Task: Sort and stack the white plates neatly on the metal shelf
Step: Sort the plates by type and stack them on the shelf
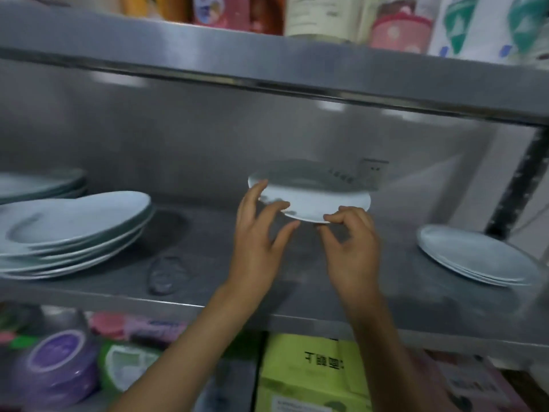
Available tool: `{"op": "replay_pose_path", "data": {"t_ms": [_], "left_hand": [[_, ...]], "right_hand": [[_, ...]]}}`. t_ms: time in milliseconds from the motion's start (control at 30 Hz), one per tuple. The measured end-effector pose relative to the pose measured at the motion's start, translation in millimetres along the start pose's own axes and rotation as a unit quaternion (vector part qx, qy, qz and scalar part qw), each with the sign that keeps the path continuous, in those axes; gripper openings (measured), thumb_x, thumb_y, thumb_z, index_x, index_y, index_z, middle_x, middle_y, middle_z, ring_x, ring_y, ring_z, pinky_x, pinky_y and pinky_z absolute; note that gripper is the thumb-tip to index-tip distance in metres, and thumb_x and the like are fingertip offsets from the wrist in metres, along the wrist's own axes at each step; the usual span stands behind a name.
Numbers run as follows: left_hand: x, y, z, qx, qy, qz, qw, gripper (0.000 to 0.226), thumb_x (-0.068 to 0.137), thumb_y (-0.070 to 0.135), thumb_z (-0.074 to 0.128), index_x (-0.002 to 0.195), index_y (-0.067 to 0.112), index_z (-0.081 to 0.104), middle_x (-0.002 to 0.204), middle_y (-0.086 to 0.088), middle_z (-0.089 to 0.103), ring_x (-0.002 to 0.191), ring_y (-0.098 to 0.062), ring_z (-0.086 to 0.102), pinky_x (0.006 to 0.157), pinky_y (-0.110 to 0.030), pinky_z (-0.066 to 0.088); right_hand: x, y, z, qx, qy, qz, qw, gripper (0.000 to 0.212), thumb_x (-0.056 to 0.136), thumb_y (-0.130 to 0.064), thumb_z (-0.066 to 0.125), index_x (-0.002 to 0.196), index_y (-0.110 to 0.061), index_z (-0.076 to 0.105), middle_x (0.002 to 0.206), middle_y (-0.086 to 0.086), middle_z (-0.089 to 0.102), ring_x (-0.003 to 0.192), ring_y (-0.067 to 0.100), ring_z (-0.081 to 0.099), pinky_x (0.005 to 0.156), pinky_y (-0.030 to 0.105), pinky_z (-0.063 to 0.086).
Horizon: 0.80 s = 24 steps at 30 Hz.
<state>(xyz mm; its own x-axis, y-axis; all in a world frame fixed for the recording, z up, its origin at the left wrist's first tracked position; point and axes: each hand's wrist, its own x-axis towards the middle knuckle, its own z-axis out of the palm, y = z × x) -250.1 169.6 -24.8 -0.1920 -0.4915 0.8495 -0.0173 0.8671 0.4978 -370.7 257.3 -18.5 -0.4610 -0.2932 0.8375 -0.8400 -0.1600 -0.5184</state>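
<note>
A small white plate [315, 200] hovers above the middle of the metal shelf [208, 257], tilted toward me. My left hand [258, 233] holds its left rim, fingers spread along and under the edge. My right hand [350, 242] pinches the near rim with curled fingers. A stack of several larger white plates [74, 230] sits at the shelf's left. Behind it is another stack [38, 182]. A short stack of plates [475, 257] lies at the right end.
The upper shelf [267, 60] hangs low overhead with bottles and packets on it. A dark upright post [520, 179] stands at the right. Below the shelf are purple and green containers [59, 367] and a green box [309, 373].
</note>
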Motion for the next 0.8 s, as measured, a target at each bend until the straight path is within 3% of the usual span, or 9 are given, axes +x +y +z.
{"op": "replay_pose_path", "data": {"t_ms": [133,300,400,500,567,667,800], "left_hand": [[16.0,-20.6,-76.7,0.103,0.014,0.056,0.993,0.016,0.083,0.018,0.071,0.094,0.006,0.070,0.111,-0.007,0.060,0.115,-0.022,0.049,0.101,-0.019,0.034],[29.9,-52.6,-171.7,0.242,0.034,0.077,0.967,0.012,0.079,0.015,0.073,0.086,0.006,0.071,0.083,-0.007,0.061,0.083,-0.026,0.055,0.075,-0.020,0.036],[38.8,-70.8,-225.1,0.290,0.049,0.075,0.953,0.014,0.081,0.019,0.071,0.083,0.006,0.068,0.080,-0.008,0.059,0.078,-0.024,0.052,0.068,-0.024,0.036],[46.7,-87.6,-277.1,0.311,0.065,0.065,0.946,0.014,0.081,0.017,0.072,0.082,0.004,0.066,0.079,-0.009,0.056,0.076,-0.021,0.048,0.066,-0.026,0.035],[54.7,-98.9,-308.9,0.309,0.079,0.044,0.947,0.013,0.077,0.013,0.076,0.082,0.005,0.066,0.079,-0.009,0.057,0.076,-0.021,0.050,0.067,-0.027,0.037],[70.4,-124.0,-359.4,0.308,0.109,0.003,0.945,0.014,0.077,0.017,0.076,0.081,0.007,0.068,0.080,-0.005,0.058,0.078,-0.013,0.048,0.068,-0.019,0.032],[86.0,-174.1,-405.6,0.336,0.110,-0.044,0.934,0.015,0.079,0.018,0.076,0.082,0.005,0.068,0.081,-0.004,0.056,0.078,-0.014,0.047,0.067,-0.016,0.029]], "right_hand": [[-5.7,-45.1,64.4,0.066,-0.046,0.000,0.997,0.016,0.072,0.002,0.074,0.082,-0.009,0.067,0.093,-0.001,0.059,0.099,0.019,0.059,0.087,0.017,0.042],[-16.9,-109.4,142.7,0.124,-0.103,-0.016,0.987,0.017,0.073,0.002,0.074,0.081,-0.010,0.066,0.089,-0.007,0.055,0.094,0.016,0.058,0.084,0.016,0.042],[-22.3,-150.8,183.3,0.162,-0.127,-0.034,0.978,0.014,0.075,-0.001,0.073,0.081,-0.011,0.066,0.087,-0.014,0.053,0.091,0.010,0.056,0.082,0.010,0.039],[-24.3,-189.1,223.1,0.190,-0.161,-0.053,0.967,0.013,0.078,-0.003,0.071,0.084,-0.014,0.066,0.089,-0.013,0.056,0.092,0.005,0.054,0.084,0.012,0.042],[-23.7,-207.9,245.3,0.199,-0.193,-0.073,0.958,0.021,0.080,-0.004,0.068,0.098,-0.015,0.068,0.103,-0.006,0.060,0.102,0.006,0.055,0.093,0.017,0.043],[-21.6,-230.3,275.4,0.176,-0.237,-0.072,0.953,0.043,0.085,-0.012,0.065,0.127,-0.017,0.056,0.130,-0.004,0.050,0.121,0.005,0.045,0.103,0.011,0.031],[-6.5,-254.1,321.6,0.101,-0.268,-0.065,0.956,0.043,0.086,-0.015,0.061,0.129,-0.015,0.053,0.133,0.004,0.050,0.126,0.019,0.044,0.100,0.019,0.031]]}}
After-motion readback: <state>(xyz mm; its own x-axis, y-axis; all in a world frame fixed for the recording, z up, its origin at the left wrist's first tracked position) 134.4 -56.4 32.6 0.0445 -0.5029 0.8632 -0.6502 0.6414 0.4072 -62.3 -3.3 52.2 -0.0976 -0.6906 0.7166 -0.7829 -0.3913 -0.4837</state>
